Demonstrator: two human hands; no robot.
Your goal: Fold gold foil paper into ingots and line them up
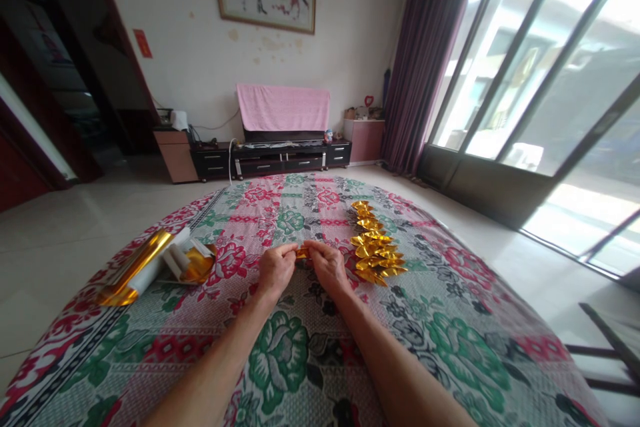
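Between my two hands, just above the middle of the cloth, is a small piece of folded gold foil paper (303, 253). My left hand (277, 270) pinches its left end between thumb and fingers. The other end is gripped by my right hand (327, 267) in the same way. Most of the piece is hidden by the fingers. To the right of my right hand lies a row of folded gold foil paper pieces (377, 245), pointed and set close together. Off to the left sit rolled gold foil sheets (137, 270) and a shallow box with more gold paper (197, 263).
A flowered cloth (280, 360) covers the large round table. Beyond it stand a low black cabinet (280, 163) and a screen under a pink towel (283, 107). Dark chair-like bars (600, 353) are at the lower right, near glass doors (540, 80).
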